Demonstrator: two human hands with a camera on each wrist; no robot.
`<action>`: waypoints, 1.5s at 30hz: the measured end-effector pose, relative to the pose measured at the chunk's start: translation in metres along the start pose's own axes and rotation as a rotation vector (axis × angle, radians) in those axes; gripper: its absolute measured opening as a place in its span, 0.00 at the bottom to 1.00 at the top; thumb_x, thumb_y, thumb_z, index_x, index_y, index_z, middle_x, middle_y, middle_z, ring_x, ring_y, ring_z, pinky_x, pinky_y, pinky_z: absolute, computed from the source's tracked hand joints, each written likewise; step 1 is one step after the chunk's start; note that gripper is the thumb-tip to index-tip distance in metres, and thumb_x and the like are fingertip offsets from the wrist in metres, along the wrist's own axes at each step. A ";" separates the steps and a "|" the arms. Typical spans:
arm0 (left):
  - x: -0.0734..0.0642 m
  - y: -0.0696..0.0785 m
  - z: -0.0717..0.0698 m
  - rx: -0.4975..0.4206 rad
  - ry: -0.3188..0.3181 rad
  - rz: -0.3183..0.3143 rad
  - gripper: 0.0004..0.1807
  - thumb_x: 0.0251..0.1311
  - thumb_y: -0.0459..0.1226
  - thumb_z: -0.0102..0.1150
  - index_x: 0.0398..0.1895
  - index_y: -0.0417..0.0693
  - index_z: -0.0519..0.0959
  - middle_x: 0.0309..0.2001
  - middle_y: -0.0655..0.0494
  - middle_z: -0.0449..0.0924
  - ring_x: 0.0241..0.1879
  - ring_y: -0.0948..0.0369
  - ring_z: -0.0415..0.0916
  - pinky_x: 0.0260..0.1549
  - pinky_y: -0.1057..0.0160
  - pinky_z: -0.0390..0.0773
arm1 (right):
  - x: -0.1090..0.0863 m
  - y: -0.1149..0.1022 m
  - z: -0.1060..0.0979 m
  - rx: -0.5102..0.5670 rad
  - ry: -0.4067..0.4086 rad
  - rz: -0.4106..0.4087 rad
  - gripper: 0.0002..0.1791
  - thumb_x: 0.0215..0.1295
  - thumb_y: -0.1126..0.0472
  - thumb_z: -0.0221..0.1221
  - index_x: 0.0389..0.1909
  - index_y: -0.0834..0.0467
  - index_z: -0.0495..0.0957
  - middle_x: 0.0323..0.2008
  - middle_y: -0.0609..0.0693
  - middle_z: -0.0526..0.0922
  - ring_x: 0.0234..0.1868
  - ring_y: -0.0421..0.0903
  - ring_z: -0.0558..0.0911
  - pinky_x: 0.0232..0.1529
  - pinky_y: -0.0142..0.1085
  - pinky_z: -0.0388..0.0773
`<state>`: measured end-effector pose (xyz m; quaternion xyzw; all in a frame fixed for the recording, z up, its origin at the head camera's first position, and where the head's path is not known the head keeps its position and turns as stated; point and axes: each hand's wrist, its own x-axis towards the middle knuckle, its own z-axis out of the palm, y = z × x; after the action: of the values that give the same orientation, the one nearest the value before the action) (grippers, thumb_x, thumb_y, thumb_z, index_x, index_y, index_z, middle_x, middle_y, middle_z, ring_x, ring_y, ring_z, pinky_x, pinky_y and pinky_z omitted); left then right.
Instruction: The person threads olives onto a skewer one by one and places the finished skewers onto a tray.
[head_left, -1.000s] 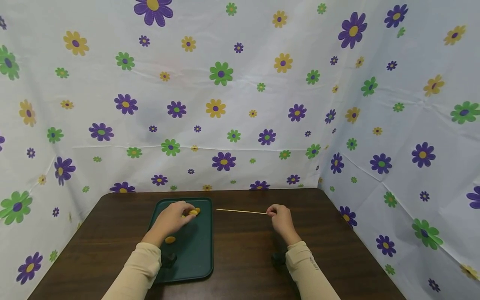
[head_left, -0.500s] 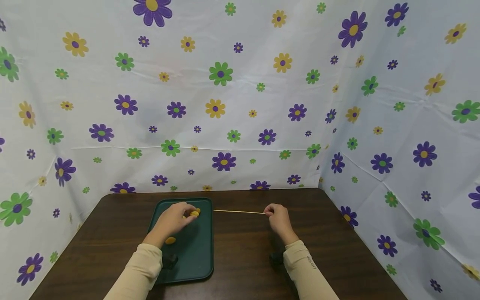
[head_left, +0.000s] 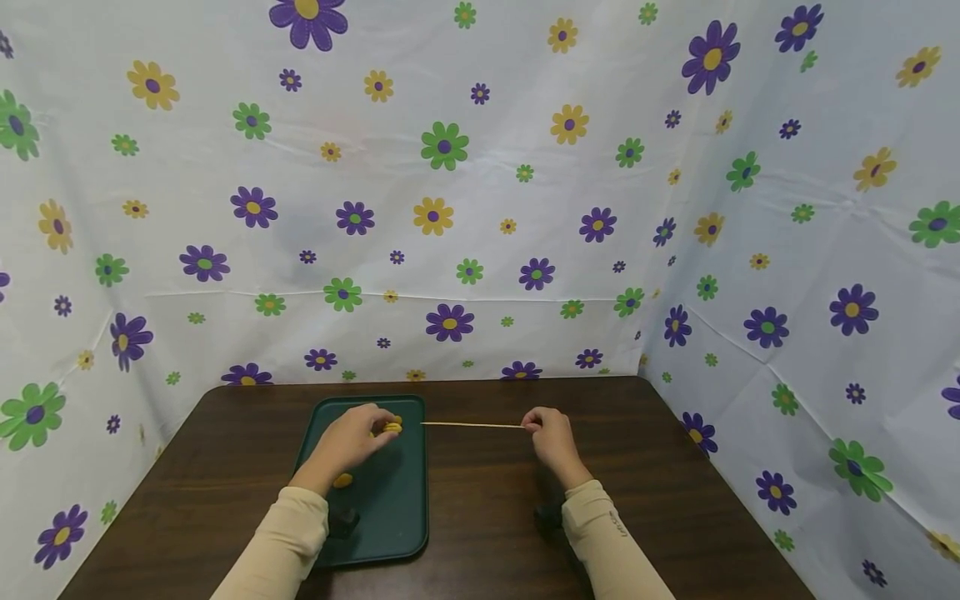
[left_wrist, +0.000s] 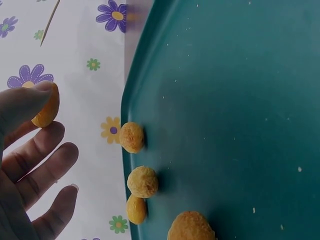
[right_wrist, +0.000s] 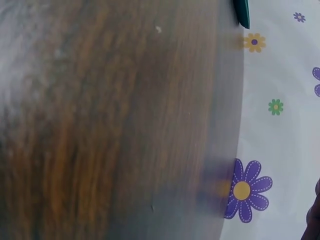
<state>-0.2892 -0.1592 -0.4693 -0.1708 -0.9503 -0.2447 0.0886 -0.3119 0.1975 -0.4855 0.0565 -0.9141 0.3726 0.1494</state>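
Over the far part of a dark green tray, my left hand pinches a small golden, fried-looking ball between thumb and forefinger. The other fingers are spread loosely below it in the left wrist view. To the right, my right hand pinches one end of a thin wooden skewer. The skewer lies nearly level above the table, its free tip pointing at the held ball but apart from it. That skewer also shows in the left wrist view. Only a sliver of the right hand appears in the right wrist view.
Several golden balls lie on the tray, some by its far rim, with a few pale crumbs. The tray stands on the left of a brown wooden table. A white flowered cloth hangs behind and beside the table.
My right hand has moved slightly left with the skewer, bringing its tip nearer the left hand and over the tray's right rim. The left hand has shifted barely.
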 end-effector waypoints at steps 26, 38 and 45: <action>0.000 0.006 0.004 -0.011 -0.006 0.019 0.11 0.62 0.40 0.70 0.47 0.49 0.86 0.37 0.60 0.81 0.38 0.62 0.79 0.43 0.53 0.83 | -0.004 -0.012 0.005 0.016 -0.023 -0.041 0.11 0.63 0.76 0.62 0.26 0.60 0.83 0.27 0.49 0.82 0.30 0.46 0.76 0.37 0.42 0.77; 0.001 0.006 0.008 -0.021 -0.005 0.045 0.08 0.61 0.39 0.71 0.43 0.50 0.87 0.35 0.62 0.80 0.37 0.62 0.78 0.42 0.54 0.82 | -0.008 -0.014 0.009 -0.002 -0.033 -0.062 0.11 0.62 0.76 0.63 0.25 0.59 0.82 0.27 0.50 0.83 0.31 0.46 0.78 0.38 0.43 0.78; 0.001 0.007 0.012 -0.024 -0.008 0.032 0.09 0.61 0.39 0.72 0.43 0.51 0.87 0.35 0.63 0.80 0.37 0.63 0.79 0.42 0.53 0.83 | -0.008 -0.014 0.010 -0.005 -0.032 -0.068 0.11 0.62 0.76 0.63 0.25 0.59 0.82 0.28 0.50 0.83 0.32 0.47 0.78 0.39 0.45 0.78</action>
<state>-0.2883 -0.1478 -0.4762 -0.1880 -0.9448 -0.2541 0.0868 -0.3032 0.1809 -0.4855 0.0930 -0.9148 0.3643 0.1472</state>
